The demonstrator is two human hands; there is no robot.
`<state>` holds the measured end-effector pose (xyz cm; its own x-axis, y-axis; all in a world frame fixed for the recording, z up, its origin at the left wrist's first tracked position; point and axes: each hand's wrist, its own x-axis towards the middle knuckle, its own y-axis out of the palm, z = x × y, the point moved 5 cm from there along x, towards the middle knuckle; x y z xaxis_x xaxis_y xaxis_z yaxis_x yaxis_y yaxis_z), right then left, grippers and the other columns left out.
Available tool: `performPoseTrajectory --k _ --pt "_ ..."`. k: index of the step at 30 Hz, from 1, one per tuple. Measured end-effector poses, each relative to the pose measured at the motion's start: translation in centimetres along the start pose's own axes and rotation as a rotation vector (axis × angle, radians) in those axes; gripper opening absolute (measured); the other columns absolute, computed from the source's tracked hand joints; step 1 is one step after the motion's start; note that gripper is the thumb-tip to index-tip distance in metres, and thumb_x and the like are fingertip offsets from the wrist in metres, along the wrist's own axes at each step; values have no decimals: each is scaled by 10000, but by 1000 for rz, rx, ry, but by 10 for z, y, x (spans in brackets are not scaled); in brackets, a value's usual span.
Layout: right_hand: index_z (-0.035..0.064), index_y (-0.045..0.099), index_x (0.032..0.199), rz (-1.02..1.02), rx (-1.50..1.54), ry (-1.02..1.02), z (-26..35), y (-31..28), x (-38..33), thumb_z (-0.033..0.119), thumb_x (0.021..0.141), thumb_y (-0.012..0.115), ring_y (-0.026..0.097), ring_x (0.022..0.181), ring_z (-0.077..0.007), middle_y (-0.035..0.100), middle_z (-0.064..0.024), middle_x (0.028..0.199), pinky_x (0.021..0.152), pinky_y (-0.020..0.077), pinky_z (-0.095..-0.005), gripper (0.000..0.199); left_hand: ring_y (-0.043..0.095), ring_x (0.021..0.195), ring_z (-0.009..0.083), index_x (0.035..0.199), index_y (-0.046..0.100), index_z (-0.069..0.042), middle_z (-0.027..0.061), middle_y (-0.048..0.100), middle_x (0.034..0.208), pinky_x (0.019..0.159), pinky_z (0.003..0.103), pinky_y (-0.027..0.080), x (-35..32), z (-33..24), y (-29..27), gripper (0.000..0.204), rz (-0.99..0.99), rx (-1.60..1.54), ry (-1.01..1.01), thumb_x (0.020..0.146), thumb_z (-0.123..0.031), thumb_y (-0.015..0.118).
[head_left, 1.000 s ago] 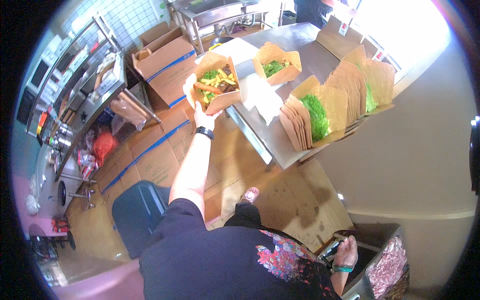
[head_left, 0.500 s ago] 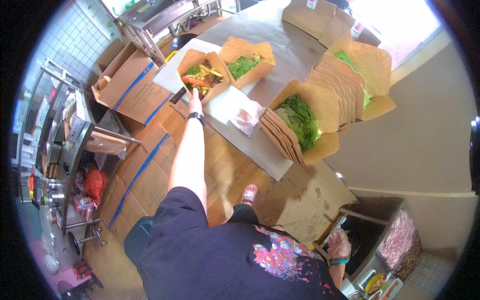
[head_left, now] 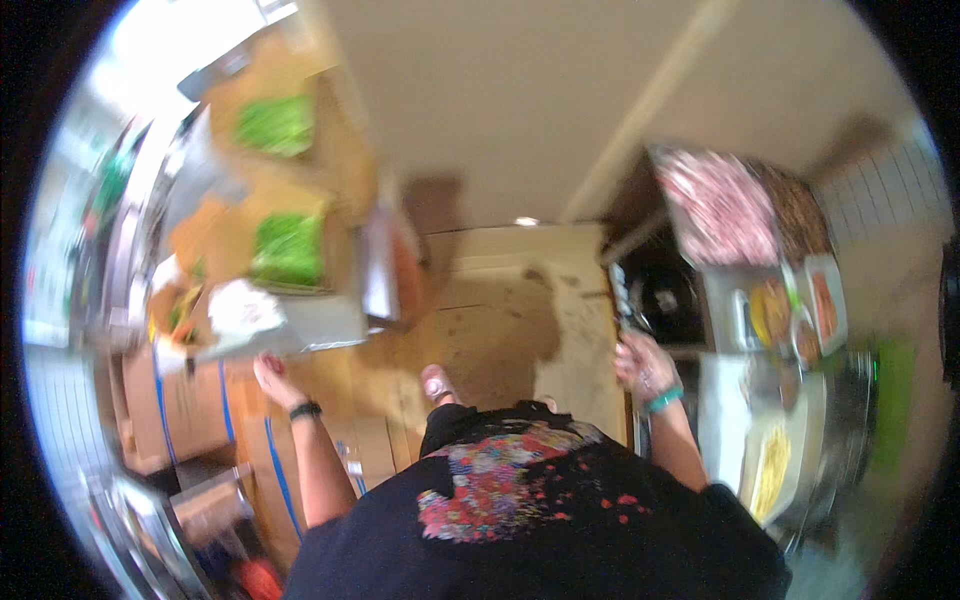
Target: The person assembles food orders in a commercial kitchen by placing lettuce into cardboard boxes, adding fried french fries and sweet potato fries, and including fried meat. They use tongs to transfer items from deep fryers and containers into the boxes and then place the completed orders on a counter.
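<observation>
While motion blur softens most outlines, the left hand (head_left: 272, 377) is just beside the near edge of the metal table (head_left: 330, 325), its fingers apparently drawn in; whether they press together or pinch anything, I cannot tell. Nearest to those fingertips is one crumpled white wrapping (head_left: 243, 308), lying on the tabletop a little above them in view and apart from them. To its left is one open brown box (head_left: 158, 312) with orange and green food inside, near the fingers but not touching them.

Farther up the table are two bright green heaps of leaves, a nearer one (head_left: 288, 250) and a farther one (head_left: 275, 126), both set among brown card and well apart from the hand.

On the other side, the right hand (head_left: 645, 365) has bent fingers, close to the lower end of one narrow dark-and-silver piece (head_left: 622, 295). Blur hides whether they grip it. Beyond the fingertips is one black round vessel (head_left: 665, 295); past it are one pink heap (head_left: 718, 210) and one dark brown mass (head_left: 797, 215), side by side. Nearer the body, one pile of pale yellow strips (head_left: 770, 472) lies right of the wrist. Each wrist wears one band: black (head_left: 306, 409) on the left, green (head_left: 665, 400) on the right.
</observation>
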<state>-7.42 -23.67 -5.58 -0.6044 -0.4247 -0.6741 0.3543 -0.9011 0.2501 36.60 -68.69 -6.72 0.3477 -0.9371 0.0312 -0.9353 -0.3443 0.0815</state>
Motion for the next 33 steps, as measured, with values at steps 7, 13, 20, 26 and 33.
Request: performPoseTrajectory --k 7,13,20,26,33 --pt "55 505 1022 -250 215 -213 52 -164 -36 252 815 554 562 664 -186 575 -90 824 589 490 -310 290 517 648 120 837 570 -14 34 552 713 593 261 440 -298 59 163 312 1043 160 -234 890 -299 453" --pt "9 464 1045 -589 563 -429 101 -289 -30 205 812 562 580 764 -247 554 -161 928 654 521 -371 319 530 678 107 894 580 -20 27 570 745 621 239 436 -482 38 272 268 1624 193 -456 894 -255 453" --pt "4 383 1125 -671 858 -367 146 -362 50 215 895 428 560 694 -297 523 -196 866 598 502 -388 316 507 709 90 918 571 -19 16 557 790 647 219 423 -601 15 338 252 1908 158 -554 899 -232 439" --pt "-10 468 966 -803 433 -356 153 -383 76 82 862 433 517 509 -214 546 -130 742 451 458 -297 143 526 721 103 934 566 -17 35 561 816 662 237 462 -674 40 393 268 2051 131 -609 888 -254 451" --pt "-19 515 779 -950 579 -341 162 -387 63 11 779 420 549 467 -230 549 -139 624 391 464 -328 100 480 990 194 1259 306 -19 98 457 1115 818 321 432 -777 24 477 551 2124 183 -632 862 -356 487"
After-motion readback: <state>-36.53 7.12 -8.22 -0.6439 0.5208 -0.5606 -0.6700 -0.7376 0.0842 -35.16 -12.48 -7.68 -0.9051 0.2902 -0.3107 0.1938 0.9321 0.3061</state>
